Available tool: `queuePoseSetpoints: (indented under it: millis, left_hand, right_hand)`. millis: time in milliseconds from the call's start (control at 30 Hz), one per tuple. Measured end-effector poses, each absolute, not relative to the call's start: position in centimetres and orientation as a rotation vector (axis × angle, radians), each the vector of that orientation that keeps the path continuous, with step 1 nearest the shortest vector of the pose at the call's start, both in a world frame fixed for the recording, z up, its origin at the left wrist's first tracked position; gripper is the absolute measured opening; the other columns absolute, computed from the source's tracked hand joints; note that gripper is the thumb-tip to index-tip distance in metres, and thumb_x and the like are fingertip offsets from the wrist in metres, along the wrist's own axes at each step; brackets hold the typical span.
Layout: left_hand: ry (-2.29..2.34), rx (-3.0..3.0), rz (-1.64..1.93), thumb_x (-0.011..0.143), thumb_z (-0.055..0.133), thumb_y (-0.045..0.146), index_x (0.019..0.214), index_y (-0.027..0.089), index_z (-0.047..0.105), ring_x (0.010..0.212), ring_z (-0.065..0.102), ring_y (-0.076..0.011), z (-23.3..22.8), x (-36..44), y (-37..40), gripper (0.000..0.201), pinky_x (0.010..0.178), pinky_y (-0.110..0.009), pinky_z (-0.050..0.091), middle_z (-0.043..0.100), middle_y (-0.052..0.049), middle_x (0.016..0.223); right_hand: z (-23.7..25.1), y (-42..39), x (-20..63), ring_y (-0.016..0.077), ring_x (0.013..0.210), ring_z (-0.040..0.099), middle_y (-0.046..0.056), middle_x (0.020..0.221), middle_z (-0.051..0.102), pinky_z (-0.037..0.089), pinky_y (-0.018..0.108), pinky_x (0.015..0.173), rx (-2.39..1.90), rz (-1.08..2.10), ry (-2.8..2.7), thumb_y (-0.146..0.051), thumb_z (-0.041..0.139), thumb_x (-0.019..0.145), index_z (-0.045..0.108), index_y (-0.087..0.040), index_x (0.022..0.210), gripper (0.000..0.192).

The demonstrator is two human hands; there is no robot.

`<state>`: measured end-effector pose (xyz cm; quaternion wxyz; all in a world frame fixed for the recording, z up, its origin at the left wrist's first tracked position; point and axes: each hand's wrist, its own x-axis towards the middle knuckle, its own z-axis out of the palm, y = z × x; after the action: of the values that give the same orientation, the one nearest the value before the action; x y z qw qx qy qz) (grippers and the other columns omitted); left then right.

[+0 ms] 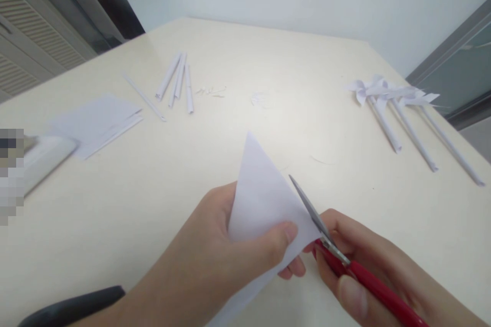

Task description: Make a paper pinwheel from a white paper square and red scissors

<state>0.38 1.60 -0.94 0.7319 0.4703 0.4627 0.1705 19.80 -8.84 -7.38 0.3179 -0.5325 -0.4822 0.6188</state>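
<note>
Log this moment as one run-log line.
left hand: holds folded paper | right hand: red scissors at paper edge | table: paper rolls, pinwheels

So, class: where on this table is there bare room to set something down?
Bare table lies left of the left hand, below the paper stack. Another patch lies between the rolled paper sticks and the pinwheels, apart from small scraps. It is crowded where the folded paper meets the scissors in the right hand.

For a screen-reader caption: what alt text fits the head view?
A left hand holds a folded white paper triangle while the right hand cuts its edge with red-handled scissors. Paper rolls, a paper stack and pinwheels lie on the table.
</note>
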Motion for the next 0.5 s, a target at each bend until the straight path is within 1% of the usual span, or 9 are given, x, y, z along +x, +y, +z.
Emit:
queuePoseSetpoints:
  millis: [100,200,267,333,400,433,500]
  left_hand:
    - [0.992,1.001,0.377,0.072,0.064,0.019,0.073,0.019,0.069,0.052,0.063,-0.0117,-1.0,0.3,1.6,0.005,0.05,-0.015,0.051,0.07,0.002,0.056]
    - [0.952,0.963,0.401,0.072,0.065,0.019,0.072,0.019,0.068,0.051,0.063,-0.0112,-1.0,0.2,1.6,0.003,0.048,-0.014,0.05,0.07,0.002,0.056]
    - [0.948,0.962,0.402,0.072,0.065,0.019,0.069,0.018,0.068,0.051,0.063,-0.0112,-1.1,0.2,1.6,0.004,0.049,-0.014,0.05,0.069,0.002,0.056]
    - [0.951,0.963,0.399,0.073,0.065,0.02,0.068,0.017,0.067,0.052,0.063,-0.011,-1.2,0.2,1.6,0.007,0.05,-0.014,0.051,0.07,0.001,0.057]
    - [0.933,0.965,0.416,0.076,0.064,0.021,0.069,0.017,0.068,0.053,0.063,-0.0104,-1.4,0.3,1.5,0.008,0.051,-0.014,0.051,0.07,0.001,0.058]
    - [0.911,0.965,0.434,0.076,0.063,0.021,0.07,0.018,0.068,0.053,0.064,-0.0101,-1.4,0.3,1.5,0.009,0.051,-0.013,0.051,0.07,0.002,0.059]
    - [0.879,0.967,0.455,0.077,0.062,0.02,0.07,0.018,0.068,0.054,0.064,-0.0096,-1.5,0.2,1.4,0.01,0.051,-0.012,0.05,0.07,0.002,0.059]
  right_hand:
    - [-7.2,-8.7,19.7,0.0166,0.064,0.058,0.006,0.083,0.065,0.049,0.025,0.052,-1.401,1.602,-1.289,-0.071,0.045,0.073,0.053,-0.028,0.117,0.062]
    - [-6.6,-8.3,19.5,0.0156,0.062,0.058,0.006,0.086,0.065,0.049,0.026,0.053,-1.372,1.609,-1.291,-0.069,0.046,0.074,0.053,-0.029,0.118,0.06]
    - [-5.9,-7.9,19.3,0.0136,0.059,0.056,0.005,0.083,0.065,0.049,0.024,0.052,-1.335,1.64,-1.287,-0.067,0.047,0.076,0.055,-0.03,0.114,0.053]
    - [-5.0,-7.4,19.0,0.0118,0.055,0.053,0.004,0.076,0.063,0.046,0.021,0.047,-1.298,1.688,-1.292,-0.065,0.047,0.078,0.059,-0.03,0.105,0.047]
    - [-3.9,-6.8,18.6,0.0096,0.049,0.047,0.003,0.067,0.059,0.041,0.018,0.04,-1.306,1.68,-1.298,-0.067,0.046,0.077,0.06,-0.027,0.096,0.046]
    - [-3.5,-6.5,18.4,0.0088,0.047,0.046,0.002,0.066,0.059,0.041,0.018,0.04,-1.308,1.706,-1.331,-0.067,0.047,0.077,0.059,-0.025,0.093,0.046]
    - [-2.8,-6.1,18.1,0.0114,0.051,0.052,0.005,0.069,0.06,0.043,0.02,0.042,-1.402,1.71,-1.321,-0.067,0.045,0.077,0.059,-0.024,0.089,0.048]
